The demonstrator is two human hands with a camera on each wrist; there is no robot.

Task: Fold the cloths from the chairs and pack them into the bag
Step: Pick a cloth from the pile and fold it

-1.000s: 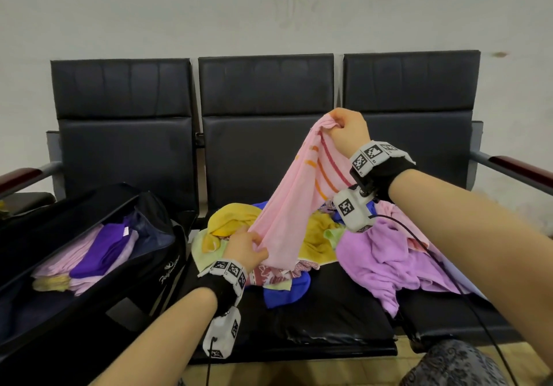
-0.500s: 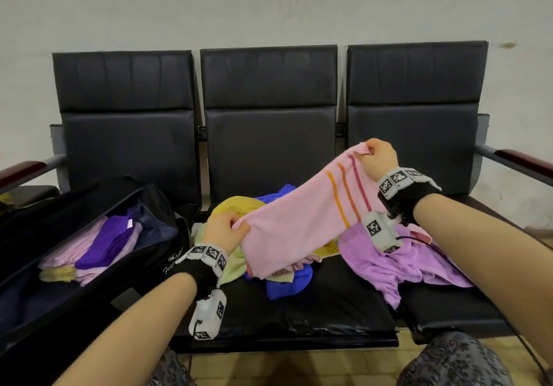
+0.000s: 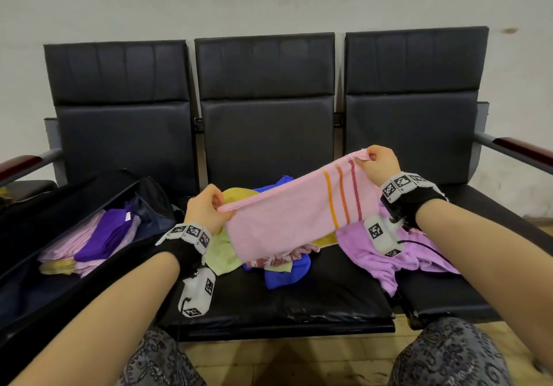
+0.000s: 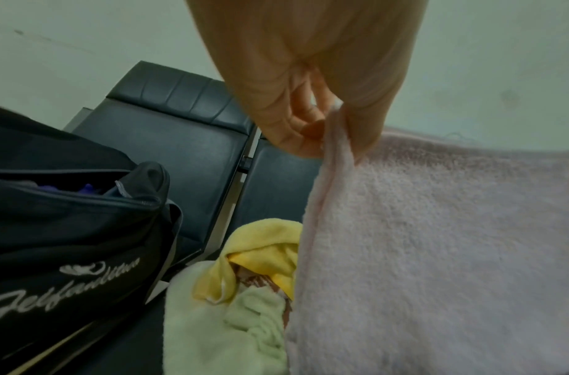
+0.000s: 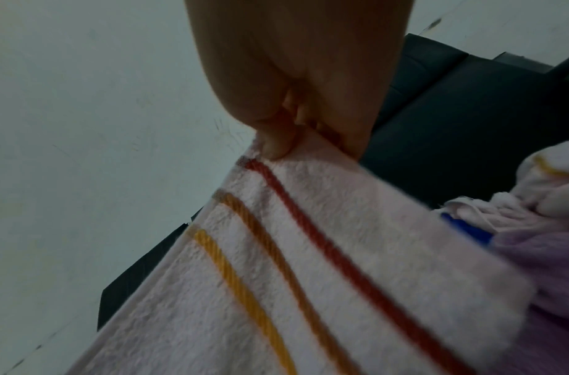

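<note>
I hold a pink cloth (image 3: 284, 215) with orange and red stripes stretched in the air over the middle seat. My left hand (image 3: 209, 207) pinches its left top corner, and the left wrist view shows my left hand (image 4: 324, 132) with thumb and fingers closed on the pink cloth (image 4: 437, 253) edge. My right hand (image 3: 377, 161) pinches the striped corner, higher up; in the right wrist view my right hand (image 5: 295, 142) grips the pink cloth (image 5: 308, 279) beside the red stripe. The open black bag (image 3: 143, 188) on the left seat holds folded purple and pink cloths (image 3: 98, 236).
Loose cloths lie heaped on the middle seat under the pink one: yellow (image 3: 239, 195), light green (image 3: 223, 255), blue (image 3: 287, 272) and a lilac cloth (image 3: 386, 254) spilling onto the right seat. Three black chairs (image 3: 266, 134) stand against a white wall. Armrests (image 3: 520, 152) flank the row.
My right hand came down and moved right while my left hand rose, so the pink cloth went from hanging steeply to being stretched wide between both hands.
</note>
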